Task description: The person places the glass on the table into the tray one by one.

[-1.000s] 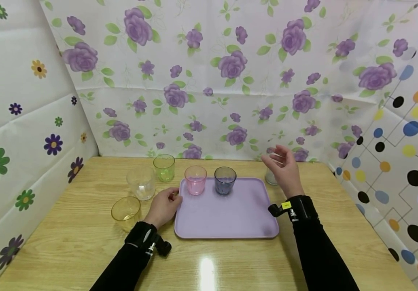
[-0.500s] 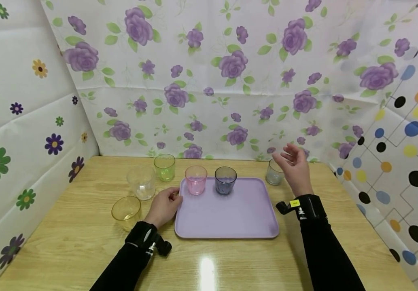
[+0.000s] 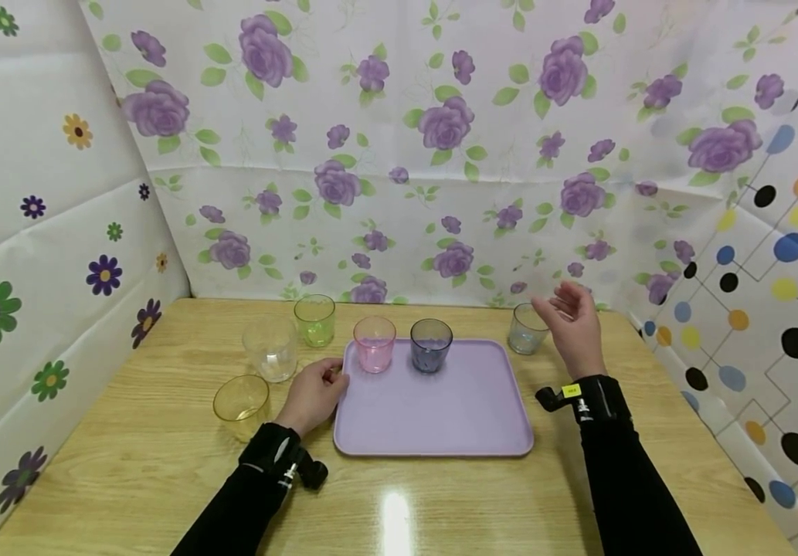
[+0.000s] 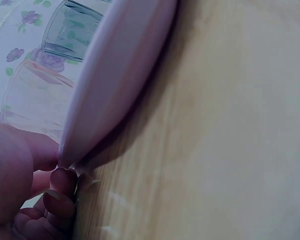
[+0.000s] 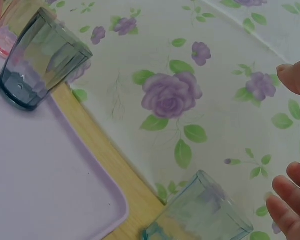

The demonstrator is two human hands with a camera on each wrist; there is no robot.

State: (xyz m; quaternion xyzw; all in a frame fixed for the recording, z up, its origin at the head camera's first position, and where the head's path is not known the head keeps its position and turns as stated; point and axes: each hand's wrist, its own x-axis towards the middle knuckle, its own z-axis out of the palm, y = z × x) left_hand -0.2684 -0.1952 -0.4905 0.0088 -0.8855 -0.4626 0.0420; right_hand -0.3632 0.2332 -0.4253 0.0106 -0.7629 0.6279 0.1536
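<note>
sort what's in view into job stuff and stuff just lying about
Likely part of the job:
purple tray, held at its edge by the left hand
pink cup and dark grey cup, on the tray
pale blue cup, near the right hand

Seemingly just lying about:
green cup, clear cup and yellow cup, off the tray, in neither hand
floral cloth behind

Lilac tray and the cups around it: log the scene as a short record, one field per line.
Tray: rectangular lilac tray, lying on the light wooden table
On tray: see-through pink tumbler and see-through dark grey tumbler, upright near the far edge
Left of tray, near to far: see-through amber tumbler, colourless tumbler, green tumbler
Right of tray: see-through pale blue-grey tumbler, upright on the table
Left hand: grips the tray's left edge
Right hand: beside the pale blue-grey tumbler, holding nothing
</note>
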